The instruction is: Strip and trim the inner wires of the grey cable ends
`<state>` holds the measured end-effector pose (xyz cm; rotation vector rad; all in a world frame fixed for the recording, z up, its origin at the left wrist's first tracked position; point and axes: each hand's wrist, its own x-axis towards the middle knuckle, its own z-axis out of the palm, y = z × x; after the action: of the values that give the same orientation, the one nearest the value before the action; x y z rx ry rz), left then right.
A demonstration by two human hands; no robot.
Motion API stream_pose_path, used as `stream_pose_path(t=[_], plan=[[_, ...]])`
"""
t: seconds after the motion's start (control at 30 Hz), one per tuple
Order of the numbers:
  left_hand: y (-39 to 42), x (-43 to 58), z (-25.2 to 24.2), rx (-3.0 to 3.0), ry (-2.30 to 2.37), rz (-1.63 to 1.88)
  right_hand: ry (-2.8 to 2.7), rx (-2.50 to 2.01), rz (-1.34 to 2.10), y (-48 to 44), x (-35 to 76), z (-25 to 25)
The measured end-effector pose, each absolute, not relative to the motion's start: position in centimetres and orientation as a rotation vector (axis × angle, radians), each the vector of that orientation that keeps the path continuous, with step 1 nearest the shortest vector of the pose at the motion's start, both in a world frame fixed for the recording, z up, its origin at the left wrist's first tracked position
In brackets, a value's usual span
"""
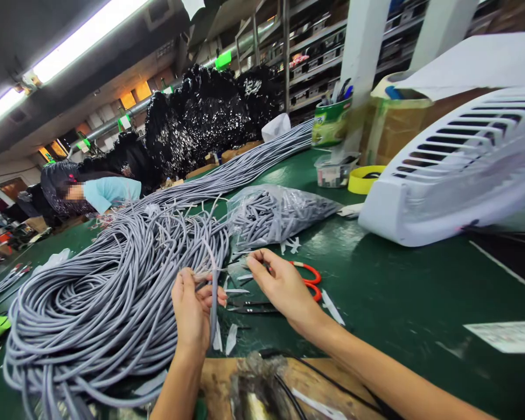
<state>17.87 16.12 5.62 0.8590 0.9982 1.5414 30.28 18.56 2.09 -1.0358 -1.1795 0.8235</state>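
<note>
My left hand (195,303) is closed round the end part of a grey cable (214,309), whose pale stripped end shows at the fingertips. To its right, my right hand (277,280) pinches something thin and pale near that end, too small to make out. Scissors with red handles (314,282) lie partly behind my right hand, blades toward the left. A large coil of grey cables (100,291) covers the left of the green table (402,291). Beyond my hands rests a clear plastic bag (280,213) of short grey pieces.
A white fan (446,169) stands at the right, beside yellow tape (364,179), a clear tub (335,170) and a green can (331,122). Scraps lie around my hands. A wooden board (216,385) is in front. A person in light blue (111,192) bends over the far left.
</note>
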Motion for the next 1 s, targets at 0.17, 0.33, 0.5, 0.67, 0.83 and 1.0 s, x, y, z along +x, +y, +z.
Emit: stream_pose_path(t=[0.17, 0.33, 0.5, 0.67, 0.83, 1.0], plan=[[16.5, 17.6, 5.5, 0.919, 1.03, 1.368, -1.263, -1.072, 0.72, 18.0, 30.6, 3.0], [16.3, 17.7, 4.7, 1.078, 1.14, 1.32, -1.324, -1.008, 0.828, 18.1, 30.7, 3.5], [16.1, 18.2, 4.1, 1.133, 1.192, 1.209, -1.325, -0.926, 0.904, 17.7, 30.6, 3.6], [16.8, 18.2, 3.8, 0.996, 1.161, 1.344, -1.343, -0.791, 0.839, 16.4, 29.9, 3.8], [17.2, 18.2, 3.9, 0.839, 1.106, 1.487, -1.327, -0.78, 0.632, 15.9, 29.2, 3.6], [17.1, 17.4, 4.8, 0.835, 0.988, 1.46, -1.284, -0.818, 0.549, 16.2, 29.7, 3.4]])
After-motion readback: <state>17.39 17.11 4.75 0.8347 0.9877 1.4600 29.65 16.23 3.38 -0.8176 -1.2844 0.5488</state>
